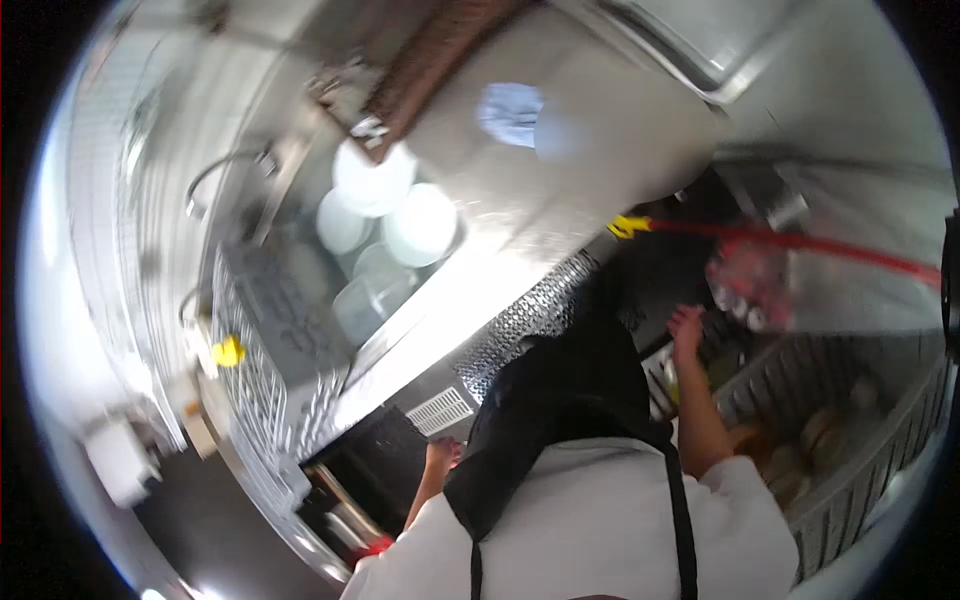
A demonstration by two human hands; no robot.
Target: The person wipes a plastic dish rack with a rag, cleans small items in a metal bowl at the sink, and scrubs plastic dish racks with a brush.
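My left hand (443, 454) hangs low beside the black apron (560, 400), its fingers loosely bent and nothing visible in them. It is nearest a floor patch with a pale slotted grate (440, 411). My right hand (686, 326) is raised on the other side of the apron, its fingers a little apart, with no object seen in it. Just beyond that hand lies a clear plastic bag (748, 285) with reddish and pale contents, too blurred to name. A red pole (800, 240) with a yellow end (629, 226) passes above the bag, apart from the hand.
Several white round containers (420, 222) sit in a sink at the upper left, below a faucet (230, 160). A wire rack (250, 380) stands left of them. A steel counter (600, 120) holds a bluish cloth (511, 113). A slatted crate (870, 500) with roundish items is at right.
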